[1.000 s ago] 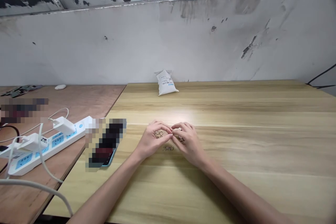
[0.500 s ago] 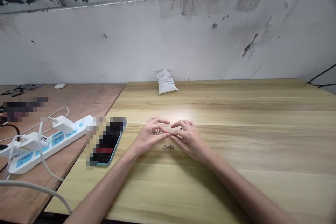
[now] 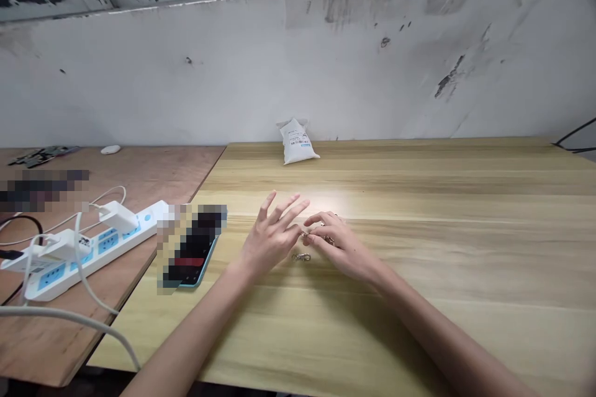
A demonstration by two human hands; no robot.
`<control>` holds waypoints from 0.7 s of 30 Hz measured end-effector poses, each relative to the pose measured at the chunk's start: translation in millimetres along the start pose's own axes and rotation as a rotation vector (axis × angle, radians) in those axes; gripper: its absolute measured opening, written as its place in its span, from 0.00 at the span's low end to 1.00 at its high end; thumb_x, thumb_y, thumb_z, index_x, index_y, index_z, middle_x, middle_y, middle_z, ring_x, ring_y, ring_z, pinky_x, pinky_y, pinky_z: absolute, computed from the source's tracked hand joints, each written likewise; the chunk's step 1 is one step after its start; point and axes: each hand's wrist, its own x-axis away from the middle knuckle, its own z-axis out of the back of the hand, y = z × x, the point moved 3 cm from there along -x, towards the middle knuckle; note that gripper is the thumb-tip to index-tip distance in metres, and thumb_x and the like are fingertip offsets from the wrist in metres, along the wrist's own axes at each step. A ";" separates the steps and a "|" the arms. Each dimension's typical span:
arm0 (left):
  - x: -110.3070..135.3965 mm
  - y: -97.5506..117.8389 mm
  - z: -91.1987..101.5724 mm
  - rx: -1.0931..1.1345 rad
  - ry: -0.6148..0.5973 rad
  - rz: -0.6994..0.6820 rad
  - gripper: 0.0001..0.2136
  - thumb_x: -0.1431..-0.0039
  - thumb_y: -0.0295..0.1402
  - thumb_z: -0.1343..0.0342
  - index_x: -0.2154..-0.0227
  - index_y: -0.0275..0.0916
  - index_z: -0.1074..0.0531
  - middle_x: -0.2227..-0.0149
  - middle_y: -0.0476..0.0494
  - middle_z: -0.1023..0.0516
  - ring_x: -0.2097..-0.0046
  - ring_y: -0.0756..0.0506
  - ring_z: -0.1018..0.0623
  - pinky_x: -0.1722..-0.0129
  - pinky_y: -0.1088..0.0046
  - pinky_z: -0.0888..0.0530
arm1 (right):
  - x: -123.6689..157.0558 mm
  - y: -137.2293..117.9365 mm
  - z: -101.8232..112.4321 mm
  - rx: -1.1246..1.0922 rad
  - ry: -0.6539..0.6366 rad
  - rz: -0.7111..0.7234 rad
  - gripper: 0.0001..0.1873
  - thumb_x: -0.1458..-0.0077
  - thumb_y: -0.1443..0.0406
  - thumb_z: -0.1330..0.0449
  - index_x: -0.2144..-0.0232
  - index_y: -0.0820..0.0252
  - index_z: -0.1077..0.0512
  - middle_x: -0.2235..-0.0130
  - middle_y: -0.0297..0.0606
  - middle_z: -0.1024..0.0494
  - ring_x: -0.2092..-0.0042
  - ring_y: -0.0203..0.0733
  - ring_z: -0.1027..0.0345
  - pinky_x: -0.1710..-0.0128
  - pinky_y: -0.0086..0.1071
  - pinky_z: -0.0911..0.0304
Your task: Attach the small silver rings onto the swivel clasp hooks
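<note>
My left hand (image 3: 272, 240) is over the middle of the wood-grain table, its outer fingers raised and spread. Its thumb side, partly hidden, pinches at a small metal clasp (image 3: 305, 235) where both hands meet. From the other side my right hand (image 3: 342, 245) grips that clasp between thumb and forefinger. More shiny metal pieces (image 3: 329, 239) show under the curled right fingers; their exact shape is hidden. Just below the hands, a silver swivel clasp (image 3: 302, 257) lies loose on the table.
A phone (image 3: 198, 248), partly pixelated, lies left of my hands. Farther left, a white power strip (image 3: 100, 251) with plugged-in chargers and cables rests on a brown table (image 3: 153, 183). A white plastic packet (image 3: 298, 144) stands at the back by the wall.
My left fingers have lifted and spread, and the metal rings seen under them are no longer in sight there. The right hand stays nearly in place. The view has shifted slightly.
</note>
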 end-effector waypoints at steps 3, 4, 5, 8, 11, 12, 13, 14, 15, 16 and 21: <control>2.3 -11.9 0.0 0.102 0.027 0.074 0.06 0.41 0.28 0.43 0.72 0.43 0.23 0.41 0.45 0.30 0.35 0.35 0.37 0.36 0.46 0.45 | 0.2 14.4 12.2 0.085 0.042 0.035 0.12 0.37 0.61 0.44 0.69 0.53 0.22 0.54 0.39 0.26 0.49 0.47 0.34 0.46 0.47 0.42; 3.4 -15.2 -1.3 0.126 0.010 0.082 0.06 0.41 0.29 0.42 0.72 0.43 0.23 0.41 0.45 0.29 0.36 0.35 0.37 0.37 0.47 0.42 | 0.4 22.2 17.1 0.110 0.043 0.018 0.12 0.37 0.61 0.44 0.70 0.53 0.23 0.54 0.40 0.25 0.50 0.47 0.34 0.47 0.47 0.41; 4.5 -17.8 -2.8 0.149 -0.014 0.085 0.06 0.42 0.30 0.41 0.73 0.43 0.23 0.42 0.45 0.28 0.36 0.35 0.36 0.39 0.48 0.41 | 0.7 30.6 22.6 0.141 0.062 -0.008 0.12 0.37 0.61 0.44 0.70 0.54 0.23 0.55 0.40 0.25 0.51 0.47 0.33 0.48 0.47 0.41; 7.4 -20.8 -4.8 0.214 -0.105 0.082 0.06 0.41 0.31 0.42 0.73 0.44 0.22 0.43 0.45 0.28 0.37 0.36 0.36 0.42 0.50 0.37 | 2.2 51.8 35.1 0.285 0.149 -0.063 0.12 0.37 0.62 0.45 0.68 0.55 0.23 0.57 0.42 0.25 0.53 0.48 0.33 0.49 0.50 0.44; 9.5 -19.6 0.2 0.307 -0.186 0.076 0.05 0.41 0.32 0.42 0.70 0.45 0.22 0.43 0.47 0.28 0.36 0.38 0.37 0.42 0.53 0.36 | 2.5 59.3 32.2 0.332 0.120 -0.049 0.10 0.37 0.62 0.45 0.62 0.54 0.23 0.57 0.41 0.25 0.53 0.47 0.33 0.49 0.48 0.44; 10.1 -19.5 2.6 0.352 -0.210 0.077 0.04 0.42 0.32 0.41 0.69 0.46 0.22 0.43 0.47 0.29 0.36 0.38 0.38 0.41 0.54 0.36 | 2.2 58.5 28.8 0.341 0.100 -0.028 0.10 0.37 0.63 0.45 0.60 0.54 0.23 0.57 0.41 0.26 0.53 0.46 0.33 0.48 0.47 0.43; 10.9 -20.0 4.7 0.395 -0.233 0.084 0.03 0.42 0.32 0.40 0.68 0.46 0.21 0.43 0.47 0.29 0.36 0.39 0.38 0.41 0.54 0.36 | 1.7 56.7 25.1 0.351 0.080 -0.005 0.10 0.37 0.63 0.45 0.58 0.54 0.24 0.57 0.41 0.26 0.54 0.45 0.33 0.48 0.46 0.43; 11.6 -21.5 6.2 0.425 -0.248 0.099 0.03 0.43 0.33 0.40 0.67 0.46 0.21 0.43 0.46 0.29 0.37 0.39 0.38 0.41 0.55 0.36 | 1.2 54.3 21.6 0.361 0.063 0.017 0.10 0.37 0.64 0.44 0.58 0.53 0.24 0.58 0.41 0.26 0.54 0.45 0.33 0.48 0.46 0.43; 12.3 -24.0 6.8 0.431 -0.253 0.121 0.03 0.43 0.33 0.40 0.67 0.46 0.21 0.44 0.46 0.28 0.37 0.38 0.37 0.41 0.54 0.37 | 0.7 51.9 18.6 0.370 0.050 0.037 0.10 0.37 0.64 0.44 0.58 0.53 0.23 0.58 0.40 0.26 0.55 0.44 0.33 0.48 0.45 0.43; 13.0 -27.6 6.3 0.411 -0.247 0.151 0.04 0.43 0.33 0.40 0.66 0.45 0.21 0.45 0.45 0.28 0.38 0.38 0.36 0.41 0.53 0.37 | 0.2 49.7 16.3 0.378 0.042 0.054 0.10 0.37 0.64 0.44 0.58 0.53 0.23 0.58 0.40 0.26 0.55 0.44 0.34 0.48 0.45 0.43; 15.9 -47.6 -6.6 0.172 -0.147 0.280 0.06 0.39 0.33 0.44 0.62 0.43 0.23 0.49 0.41 0.26 0.44 0.38 0.32 0.44 0.52 0.39 | -0.9 45.3 13.9 0.398 0.033 0.103 0.09 0.39 0.65 0.42 0.64 0.52 0.21 0.60 0.39 0.25 0.57 0.44 0.34 0.53 0.43 0.41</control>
